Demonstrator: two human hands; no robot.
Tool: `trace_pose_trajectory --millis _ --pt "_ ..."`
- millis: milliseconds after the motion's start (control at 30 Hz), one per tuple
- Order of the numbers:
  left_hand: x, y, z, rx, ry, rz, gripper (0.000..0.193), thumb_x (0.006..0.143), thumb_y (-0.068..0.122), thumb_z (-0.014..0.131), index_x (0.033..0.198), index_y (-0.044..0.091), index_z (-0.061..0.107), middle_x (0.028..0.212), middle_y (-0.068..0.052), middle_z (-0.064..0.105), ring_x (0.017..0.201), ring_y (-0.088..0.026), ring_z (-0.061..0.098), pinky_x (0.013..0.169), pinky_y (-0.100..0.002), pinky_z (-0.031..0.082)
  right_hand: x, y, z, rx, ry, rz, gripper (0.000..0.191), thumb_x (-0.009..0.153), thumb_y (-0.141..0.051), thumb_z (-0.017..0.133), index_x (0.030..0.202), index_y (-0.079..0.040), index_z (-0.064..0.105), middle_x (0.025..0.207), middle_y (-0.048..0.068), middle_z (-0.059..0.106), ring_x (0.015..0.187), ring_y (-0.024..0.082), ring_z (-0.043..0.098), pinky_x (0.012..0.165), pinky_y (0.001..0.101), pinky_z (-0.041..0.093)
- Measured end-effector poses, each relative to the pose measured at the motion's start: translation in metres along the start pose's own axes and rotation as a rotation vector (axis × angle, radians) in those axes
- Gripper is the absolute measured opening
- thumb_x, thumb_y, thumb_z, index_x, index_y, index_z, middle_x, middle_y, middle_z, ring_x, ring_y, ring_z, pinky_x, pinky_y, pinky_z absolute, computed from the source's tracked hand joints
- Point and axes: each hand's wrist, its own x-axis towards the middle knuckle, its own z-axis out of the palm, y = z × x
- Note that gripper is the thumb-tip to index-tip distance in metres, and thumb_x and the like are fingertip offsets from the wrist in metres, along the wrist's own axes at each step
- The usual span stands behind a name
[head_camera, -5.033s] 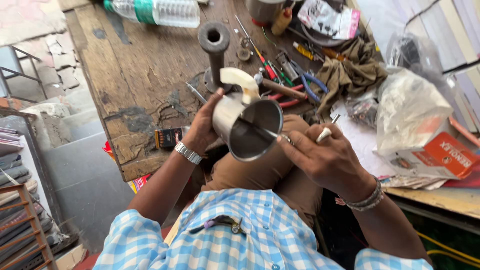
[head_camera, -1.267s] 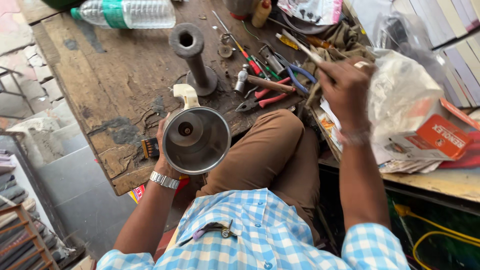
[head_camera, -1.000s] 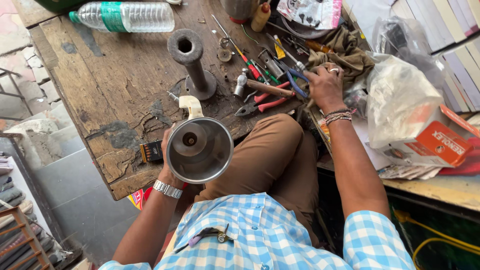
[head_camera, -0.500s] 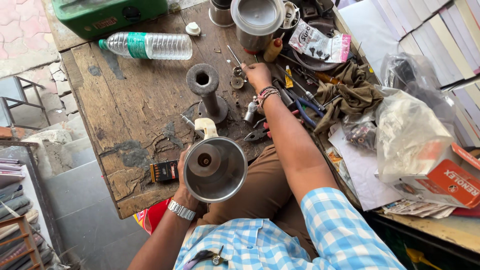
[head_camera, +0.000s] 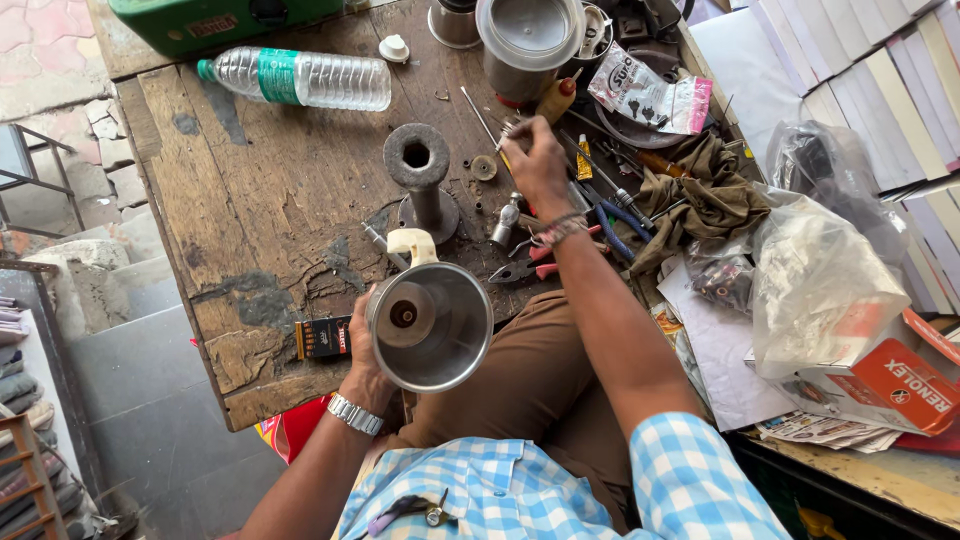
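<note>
At a scarred wooden workbench (head_camera: 250, 200), my left hand (head_camera: 372, 352) grips a round steel mixer jar with a cream handle (head_camera: 430, 322), open mouth toward me, over my lap. At one o'clock from it, my right hand (head_camera: 535, 165) pinches a thin metal rod (head_camera: 478, 112) among scattered red-handled pliers (head_camera: 540, 262).

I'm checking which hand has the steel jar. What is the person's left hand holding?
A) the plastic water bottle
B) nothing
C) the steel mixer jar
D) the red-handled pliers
C: the left hand grips the steel mixer jar by the bench edge, while the right hand reaches among the tools.
</note>
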Motion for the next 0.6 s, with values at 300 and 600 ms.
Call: trace_pose_trajectory --millis 300,600 --pt "-0.008 -0.017 0.023 -0.015 0.05 -0.026 0.056 0.097 0.052 0.047 0.124 0.006 0.062 0.116 -0.016 0.071 0.102 -0.028 0.072 0.089 -0.048 0.063 -0.08 0.008 -0.064 0.748 -0.296 0.507 0.021 0.091 -0.008 0.07 0.101 -0.009 0.051 0.086 0.001 0.063 0.063 0.009 0.062 0.057 0.027 0.059" --pt "-0.017 -0.028 0.033 -0.02 0.081 -0.064 0.051 0.094 0.053 0.05 0.12 0.011 0.065 0.118 -0.014 0.07 0.108 -0.029 0.068 0.097 -0.054 0.057 -0.116 -0.076 -0.117 0.849 -0.46 0.367 0.041 0.088 -0.002 0.074 0.127 -0.002 0.06 0.105 0.011 0.071 0.083 0.018 0.073 0.07 0.0326 0.062"
